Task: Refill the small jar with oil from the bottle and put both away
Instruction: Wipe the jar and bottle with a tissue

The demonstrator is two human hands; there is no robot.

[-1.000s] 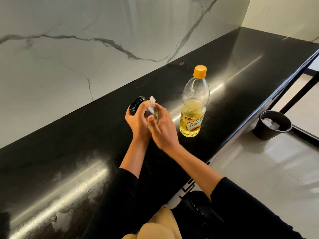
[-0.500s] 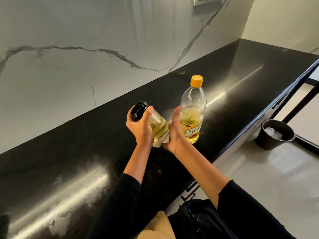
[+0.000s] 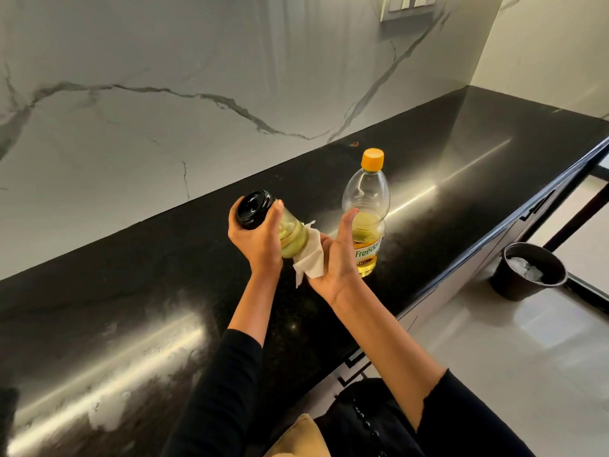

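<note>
My left hand (image 3: 258, 240) grips a small glass jar (image 3: 293, 237) of yellow oil with a black lid (image 3: 253, 209), tilted so the lid points up and left, above the counter. My right hand (image 3: 336, 255) holds a white tissue (image 3: 309, 258) against the jar's bottom, thumb raised. Just behind the right hand stands the clear oil bottle (image 3: 365, 199) with an orange cap (image 3: 372, 159), shut, upright on the black counter (image 3: 461, 166), about a third full.
A marble wall runs behind the counter, with a switch plate (image 3: 408, 4) at top right. A black bin (image 3: 527, 272) with white waste stands on the tiled floor right of the counter edge. Drawer fronts sit below the edge.
The jar has tilted further and come up from the counter. My right hand has shifted from the jar's side to its bottom with the tissue.
</note>
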